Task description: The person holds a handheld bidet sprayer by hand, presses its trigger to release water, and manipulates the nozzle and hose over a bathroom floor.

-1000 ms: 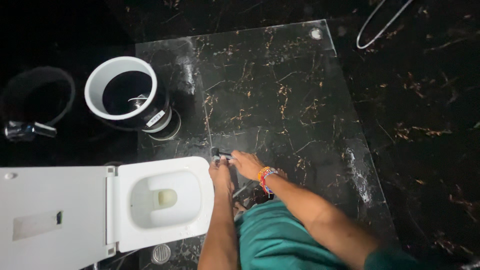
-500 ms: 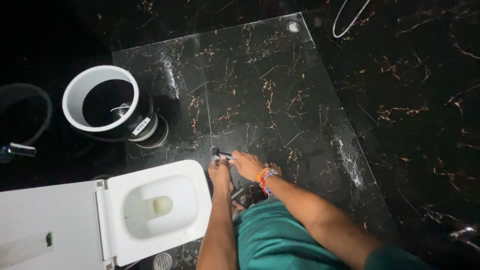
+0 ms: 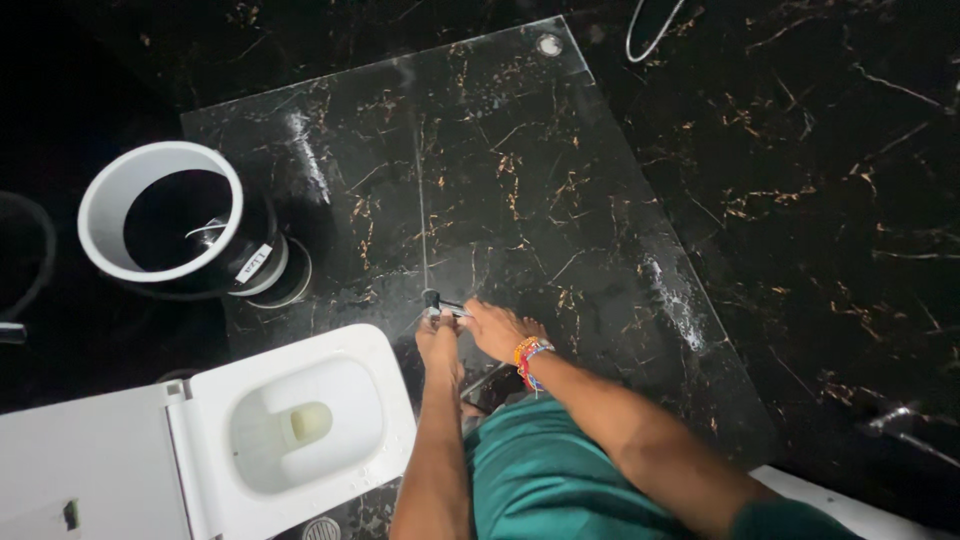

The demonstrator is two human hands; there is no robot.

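Note:
My left hand [image 3: 440, 345] and my right hand [image 3: 498, 328] are together, both closed around a small metal spray nozzle [image 3: 437, 301] held over the black marble floor [image 3: 520, 200]. A thin jet of water [image 3: 421, 180] shoots from the nozzle straight away from me across the wet tiles. Coloured bracelets [image 3: 527, 352] circle my right wrist. My green clothing [image 3: 560, 480] fills the lower middle of the view. The nozzle's hose is hidden behind my hands.
A white toilet [image 3: 300, 425] with its lid up stands at the lower left, right beside my left arm. A white-rimmed black bin [image 3: 165, 215] stands at the left. A floor drain [image 3: 548, 44] lies far ahead, a hose loop [image 3: 650, 35] beyond it.
The view has shifted, so the bin and toilet sit further left and lower in frame. My hands stay together on the nozzle, with the water jet still running.

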